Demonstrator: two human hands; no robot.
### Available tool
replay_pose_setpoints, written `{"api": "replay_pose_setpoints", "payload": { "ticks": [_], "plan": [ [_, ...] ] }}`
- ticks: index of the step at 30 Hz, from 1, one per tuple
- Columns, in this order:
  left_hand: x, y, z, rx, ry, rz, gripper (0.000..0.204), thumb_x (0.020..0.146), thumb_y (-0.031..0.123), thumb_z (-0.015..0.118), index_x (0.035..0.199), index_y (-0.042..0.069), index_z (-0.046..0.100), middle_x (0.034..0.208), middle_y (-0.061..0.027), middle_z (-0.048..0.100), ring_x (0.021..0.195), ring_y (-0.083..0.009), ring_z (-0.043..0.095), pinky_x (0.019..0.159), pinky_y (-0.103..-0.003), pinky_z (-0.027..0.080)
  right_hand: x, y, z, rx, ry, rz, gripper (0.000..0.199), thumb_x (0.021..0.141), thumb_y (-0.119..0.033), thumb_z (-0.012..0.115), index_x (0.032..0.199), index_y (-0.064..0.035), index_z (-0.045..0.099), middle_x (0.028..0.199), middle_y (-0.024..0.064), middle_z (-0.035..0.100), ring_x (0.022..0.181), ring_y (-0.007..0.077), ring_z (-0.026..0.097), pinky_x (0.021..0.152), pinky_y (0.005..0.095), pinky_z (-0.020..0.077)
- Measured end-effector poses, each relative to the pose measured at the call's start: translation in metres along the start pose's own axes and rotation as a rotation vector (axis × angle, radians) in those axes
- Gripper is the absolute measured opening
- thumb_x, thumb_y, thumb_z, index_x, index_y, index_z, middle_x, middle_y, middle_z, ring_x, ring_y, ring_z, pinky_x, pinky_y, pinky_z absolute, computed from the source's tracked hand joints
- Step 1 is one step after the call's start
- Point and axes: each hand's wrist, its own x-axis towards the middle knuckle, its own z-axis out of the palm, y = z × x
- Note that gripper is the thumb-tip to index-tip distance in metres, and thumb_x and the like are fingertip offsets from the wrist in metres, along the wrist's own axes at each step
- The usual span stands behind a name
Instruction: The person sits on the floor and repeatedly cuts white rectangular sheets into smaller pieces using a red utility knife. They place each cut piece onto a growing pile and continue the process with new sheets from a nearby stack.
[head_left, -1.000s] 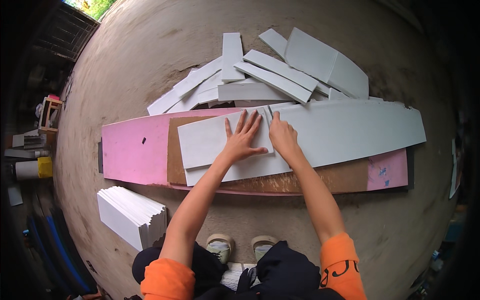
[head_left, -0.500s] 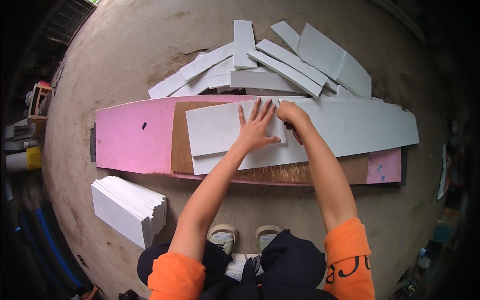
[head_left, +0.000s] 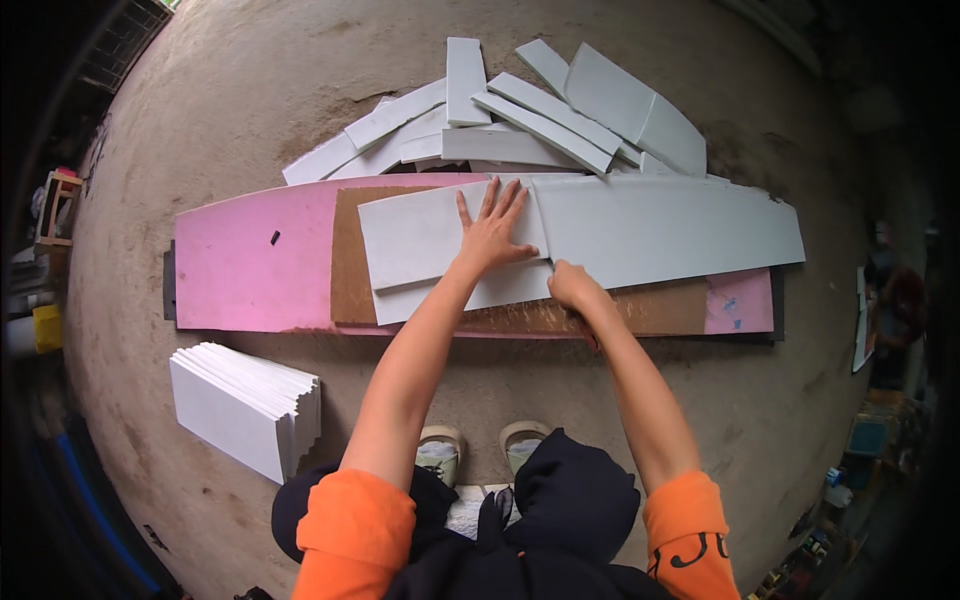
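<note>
The right hand (head_left: 572,287) has been drawing back from the top of the long grey sheet (head_left: 660,228) to its near edge, clenched (whether around a cutter is hidden); the left hand (head_left: 492,235) keeps lying flat, fingers spread, pinning the smaller grey rectangular piece (head_left: 415,240) on the pink board (head_left: 245,260). Concrete floor (head_left: 760,400) is lying open on the right.

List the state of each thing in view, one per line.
Left hand: open, fingers spread, pressed flat on the long grey sheet.
Right hand: closed, at the sheet's near edge.
Long grey sheet: lying flat across the pink board.
Pink board: flat on the floor.
Grey offcuts: loose, overlapping heap.
White panels: neatly stacked.
</note>
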Motion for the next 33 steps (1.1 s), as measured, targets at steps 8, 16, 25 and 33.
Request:
{"api": "replay_pose_setpoints", "payload": {
  "ticks": [8, 16, 25, 33],
  "plan": [
    [-0.005, 0.003, -0.007, 0.060, -0.103, -0.013, 0.077, 0.065, 0.051, 0.064, 0.133, 0.036, 0.030, 0.147, -0.0030, 0.006, 0.134, -0.0309, -0.004, 0.089, -0.074, -0.006, -0.055, 0.025, 0.045, -0.002, 0.026, 0.011, 0.033, 0.084, -0.012, 0.035, 0.111, 0.0020, 0.048, 0.107, 0.0282, 0.054, 0.103, 0.0418, 0.051, 0.087, 0.0483, 0.0409],
    [-0.053, -0.025, -0.037, 0.179, -0.093, -0.191, 0.045, 0.073, 0.041, 0.060, 0.114, 0.025, 0.049, 0.146, -0.0038, 0.007, 0.133, -0.0362, -0.002, 0.087, -0.078, 0.007, -0.067, 0.021, -0.002, 0.165, 0.301, -0.200, 0.030, 0.084, -0.024, 0.041, 0.096, 0.0035, 0.047, 0.086, 0.0285, 0.058, 0.085, 0.0450, 0.055, 0.075, 0.0501, 0.0435],
    [-0.085, -0.091, -0.059, 0.344, 0.297, -0.465, 0.039, 0.073, 0.013, 0.057, 0.110, 0.014, 0.047, 0.139, -0.0097, 0.027, 0.130, -0.0333, 0.020, 0.098, -0.064, 0.017, -0.028, 0.025, 0.004, 0.595, 0.306, -0.070, 0.026, 0.083, -0.020, 0.042, 0.096, 0.0021, 0.042, 0.074, 0.0272, 0.057, 0.078, 0.0431, 0.057, 0.072, 0.0502, 0.0433],
    [0.029, -0.023, -0.023, 0.061, 0.095, 0.086, 0.073, 0.060, 0.037, 0.075, 0.118, 0.006, 0.044, 0.118, -0.0145, 0.044, 0.114, -0.0326, 0.038, 0.097, -0.049, 0.028, 0.007, 0.074, 0.030, 0.519, 0.582, -0.173, 0.023, 0.079, -0.015, 0.050, 0.092, 0.0033, 0.043, 0.063, 0.0144, 0.054, 0.050, 0.0238, 0.058, 0.047, 0.0340, 0.0473]
  ]
}}
